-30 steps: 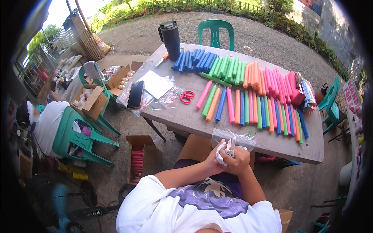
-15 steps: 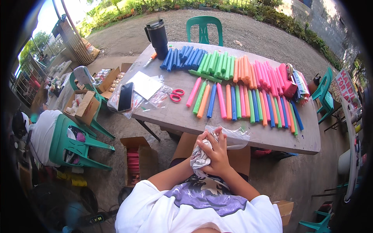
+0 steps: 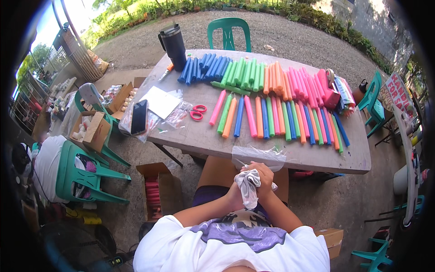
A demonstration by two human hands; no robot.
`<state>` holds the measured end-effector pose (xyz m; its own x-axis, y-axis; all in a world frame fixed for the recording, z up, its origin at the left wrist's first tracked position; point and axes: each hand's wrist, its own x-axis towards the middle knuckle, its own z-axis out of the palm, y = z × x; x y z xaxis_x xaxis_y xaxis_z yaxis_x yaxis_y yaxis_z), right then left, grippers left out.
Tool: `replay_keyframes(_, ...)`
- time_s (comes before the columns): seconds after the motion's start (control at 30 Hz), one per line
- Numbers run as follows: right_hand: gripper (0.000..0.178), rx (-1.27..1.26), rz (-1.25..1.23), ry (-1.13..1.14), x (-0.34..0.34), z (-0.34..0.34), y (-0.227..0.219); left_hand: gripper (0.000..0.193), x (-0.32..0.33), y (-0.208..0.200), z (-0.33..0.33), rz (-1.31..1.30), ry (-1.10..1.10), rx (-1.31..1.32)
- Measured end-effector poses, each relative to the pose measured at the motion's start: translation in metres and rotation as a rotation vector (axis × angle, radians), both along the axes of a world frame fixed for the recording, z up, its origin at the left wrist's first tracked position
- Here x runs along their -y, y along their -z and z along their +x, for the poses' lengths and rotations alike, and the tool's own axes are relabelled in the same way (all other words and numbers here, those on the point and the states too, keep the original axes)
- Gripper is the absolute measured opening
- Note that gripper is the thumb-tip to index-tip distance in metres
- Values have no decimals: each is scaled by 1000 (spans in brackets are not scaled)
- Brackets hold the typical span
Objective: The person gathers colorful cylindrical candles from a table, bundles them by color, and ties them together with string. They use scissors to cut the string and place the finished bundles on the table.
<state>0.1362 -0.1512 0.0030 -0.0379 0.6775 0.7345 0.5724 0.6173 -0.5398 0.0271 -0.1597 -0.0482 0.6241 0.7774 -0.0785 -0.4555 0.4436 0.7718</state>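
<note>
A crumpled white cloth (image 3: 249, 192) with dark marks is bunched between my two hands, just above my lap and in front of the table's near edge. My left hand (image 3: 234, 196) is pressed against its left side, fingers mostly hidden. Over the top and right side, my right hand (image 3: 263, 173) closes with curled fingers. A clear plastic sheet (image 3: 258, 157) hangs over the table edge just beyond my hands. Farther in, a row of pink, green, orange and blue candles (image 3: 272, 119) lies side by side. Behind it are piles of blue candles (image 3: 204, 68), green candles (image 3: 244, 73), orange candles (image 3: 277, 81) and pink candles (image 3: 306, 84).
Red scissors (image 3: 197, 112), a phone (image 3: 139, 117) and a white sheet (image 3: 161, 105) lie on the table's left. A dark tumbler (image 3: 173, 45) stands at the back left, a red tape dispenser (image 3: 327, 88) at the right. A carton of pink candles (image 3: 168, 192) sits on the floor.
My hands have come down and slightly nearer with the cloth. The right fingers, spread before, are now curled over it, and the cloth's loose end hangs toward me. The view has shifted slightly.
</note>
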Motion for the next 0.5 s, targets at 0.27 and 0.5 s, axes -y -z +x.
replay_keyframes(0.27, 70, 598, -268, 81, 12, -1, -23, 39, -39, -65, -35, -497, -229, 141)
replay_keyframes(0.5, 38, 493, -166, 154, 40, 27, 28, 44, -122, -106, -103, -213, -335, 617)
